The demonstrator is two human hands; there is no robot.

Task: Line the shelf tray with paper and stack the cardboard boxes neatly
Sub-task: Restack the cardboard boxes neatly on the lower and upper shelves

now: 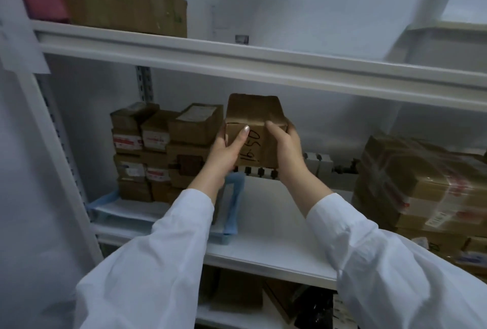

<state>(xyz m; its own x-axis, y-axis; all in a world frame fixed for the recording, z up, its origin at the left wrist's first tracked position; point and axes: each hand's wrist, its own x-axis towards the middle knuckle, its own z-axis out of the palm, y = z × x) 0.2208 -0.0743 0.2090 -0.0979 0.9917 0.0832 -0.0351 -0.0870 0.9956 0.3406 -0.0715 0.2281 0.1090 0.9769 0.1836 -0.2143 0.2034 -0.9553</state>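
The left hand and right hand each curled round a side of the cardboard box, raised over the blue tray. It seemed best kept level, then set flush against the stacked boxes beyond.

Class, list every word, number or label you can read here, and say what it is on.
"05" (or "OS"), black marker, sideways on the held box; the line below it is unclear.
Red-and-white labels on the stacked boxes: too blurred.
White label on the wrapped boxes: too blurred.
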